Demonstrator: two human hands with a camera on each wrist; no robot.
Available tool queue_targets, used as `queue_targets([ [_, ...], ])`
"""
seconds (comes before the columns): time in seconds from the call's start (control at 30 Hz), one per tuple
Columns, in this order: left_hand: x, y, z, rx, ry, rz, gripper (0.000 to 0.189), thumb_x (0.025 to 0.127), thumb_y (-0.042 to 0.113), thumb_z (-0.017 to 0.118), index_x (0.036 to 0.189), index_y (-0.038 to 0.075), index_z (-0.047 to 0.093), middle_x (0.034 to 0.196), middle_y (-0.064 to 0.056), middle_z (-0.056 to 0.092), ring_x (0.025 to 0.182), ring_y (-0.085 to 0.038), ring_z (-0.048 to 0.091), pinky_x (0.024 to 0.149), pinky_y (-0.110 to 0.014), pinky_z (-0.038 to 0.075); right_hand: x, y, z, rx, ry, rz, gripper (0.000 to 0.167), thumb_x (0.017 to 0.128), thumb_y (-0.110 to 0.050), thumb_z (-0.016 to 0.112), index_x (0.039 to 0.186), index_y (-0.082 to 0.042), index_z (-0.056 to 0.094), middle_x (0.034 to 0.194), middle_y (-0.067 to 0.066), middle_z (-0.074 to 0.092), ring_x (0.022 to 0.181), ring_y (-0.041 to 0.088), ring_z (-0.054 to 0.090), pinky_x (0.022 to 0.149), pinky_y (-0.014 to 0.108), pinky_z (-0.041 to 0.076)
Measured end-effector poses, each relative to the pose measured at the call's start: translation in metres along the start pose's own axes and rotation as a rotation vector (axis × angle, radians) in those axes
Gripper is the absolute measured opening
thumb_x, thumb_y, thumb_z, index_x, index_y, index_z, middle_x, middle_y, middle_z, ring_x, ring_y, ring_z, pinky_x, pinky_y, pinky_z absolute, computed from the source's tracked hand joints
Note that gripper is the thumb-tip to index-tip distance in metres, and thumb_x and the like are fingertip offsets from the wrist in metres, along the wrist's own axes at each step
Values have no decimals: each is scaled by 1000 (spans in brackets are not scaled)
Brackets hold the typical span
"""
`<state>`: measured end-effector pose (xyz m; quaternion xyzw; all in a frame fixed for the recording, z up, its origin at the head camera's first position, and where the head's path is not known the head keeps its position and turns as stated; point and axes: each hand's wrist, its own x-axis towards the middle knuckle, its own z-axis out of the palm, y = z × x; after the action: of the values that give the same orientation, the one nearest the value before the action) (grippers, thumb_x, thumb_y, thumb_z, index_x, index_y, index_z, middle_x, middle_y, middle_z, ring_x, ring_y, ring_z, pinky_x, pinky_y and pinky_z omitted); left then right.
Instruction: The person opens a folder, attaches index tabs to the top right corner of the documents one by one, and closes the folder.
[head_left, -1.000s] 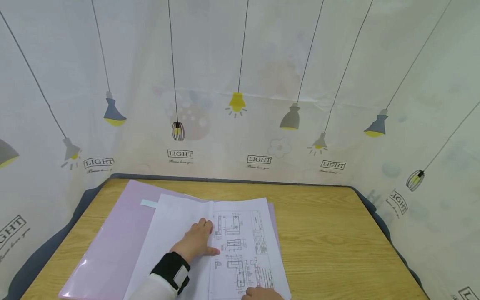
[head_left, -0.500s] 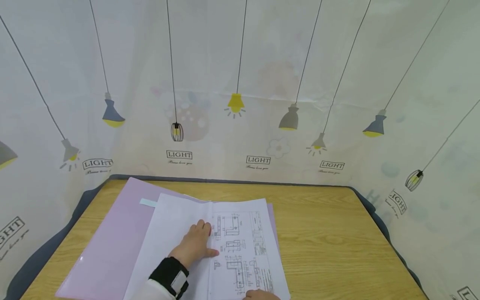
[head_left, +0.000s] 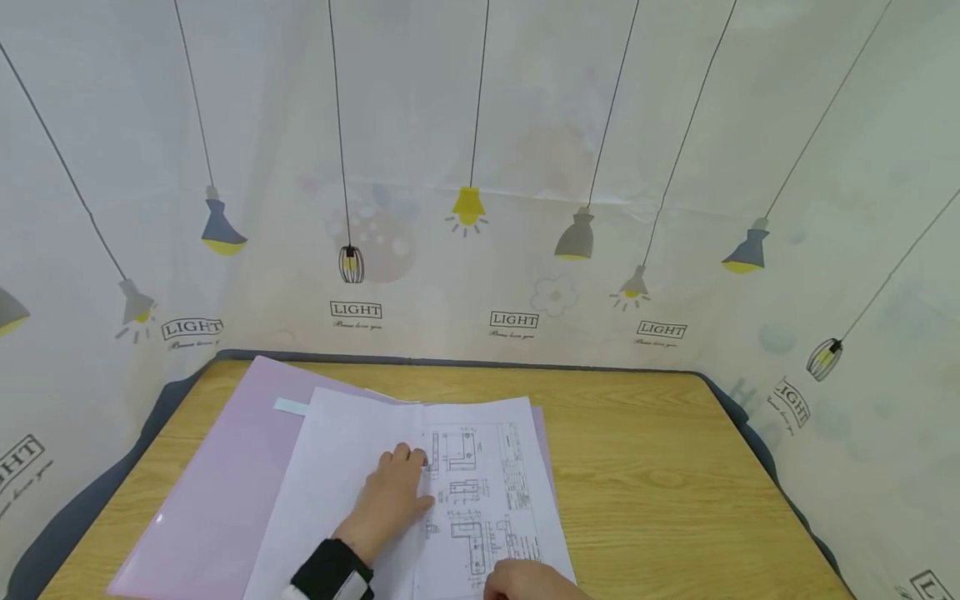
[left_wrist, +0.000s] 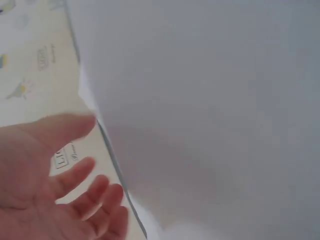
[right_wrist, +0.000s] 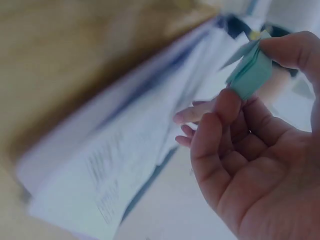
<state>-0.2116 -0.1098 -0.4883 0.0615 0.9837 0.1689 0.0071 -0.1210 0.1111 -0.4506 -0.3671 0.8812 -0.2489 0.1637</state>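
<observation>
My left hand rests on the fold of an open document, over the blank left page. In the left wrist view its fingers are relaxed and hold nothing. The right page carries printed technical drawings. At the bottom edge of the head view, my right hand is over the lower part of that page. The right wrist view shows it pinching a small mint-green pad of sticky notes between thumb and fingers, one sheet lifted apart. The head view hides this pad.
Under the document lies a pale purple folder. A light-blue tab sticks out from the left page's edge. The wood-grain table extends to the right, and a printed curtain surrounds its back and sides.
My right hand has come further into the head view over the page's lower edge. The left hand stays on the fold, with the whole view shifted slightly.
</observation>
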Motion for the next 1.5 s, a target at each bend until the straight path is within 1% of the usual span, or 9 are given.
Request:
queue_targets([
  [0.07,-4,5,-5,-79,40,-11,48,79,28,76,118,9,57,104,-7,54,86,-18,50,74,-35,48,0,-2,-16,133,11,201,17,78,-34,72,75,-18,65,68,-14,49,61,0,46,57,18,42],
  [0.17,-13,10,-16,-209,63,20,42,81,21,73,119,13,57,103,-3,56,90,-15,55,78,-35,49,0,2,-34,163,42,220,16,75,-24,76,80,-20,62,74,-13,51,66,3,47,63,20,42],
  [0.23,-20,13,-21,-289,33,87,42,81,19,73,120,14,57,102,0,57,91,-14,55,78,-33,48,-1,5,-44,173,85,210,18,73,-19,77,81,-20,60,76,-12,53,67,4,48,63,20,42],
  [0.43,-46,16,-24,-617,-152,299,51,79,26,76,125,14,58,101,-2,62,91,-10,57,78,-30,50,1,13,-62,61,210,149,18,72,-15,75,83,-20,62,77,-15,54,73,3,47,65,20,44],
  [0.63,-64,27,-15,-836,-90,340,42,79,30,76,117,14,65,95,1,68,87,-7,62,76,-30,53,3,16,-62,-35,272,79,17,72,-16,77,84,-19,65,80,-18,55,74,0,47,67,19,45],
  [0.87,-68,33,-11,-875,-10,324,28,79,23,76,106,14,71,89,4,68,80,-3,61,74,-28,54,5,13,-58,-79,302,28,16,71,-14,78,82,-18,66,80,-17,56,73,1,47,67,19,45],
  [1.03,-68,34,-10,-865,45,351,24,80,25,75,101,16,71,88,5,67,79,-3,61,72,-25,53,5,13,-59,-69,291,25,17,72,-14,78,83,-18,67,80,-17,55,74,0,46,67,18,45],
  [1.27,-69,31,-11,-836,146,374,18,78,19,77,95,18,71,88,5,68,76,-7,61,70,-24,54,1,16,-62,-97,331,-55,18,75,-21,80,90,-19,69,88,-15,61,80,2,51,70,19,48],
  [1.5,-69,31,-15,-805,146,314,18,76,10,78,92,15,71,86,4,68,75,-5,59,70,-23,53,-1,16,-65,-160,359,-103,18,78,-22,77,95,-18,73,93,-13,63,83,2,50,73,19,48],
])
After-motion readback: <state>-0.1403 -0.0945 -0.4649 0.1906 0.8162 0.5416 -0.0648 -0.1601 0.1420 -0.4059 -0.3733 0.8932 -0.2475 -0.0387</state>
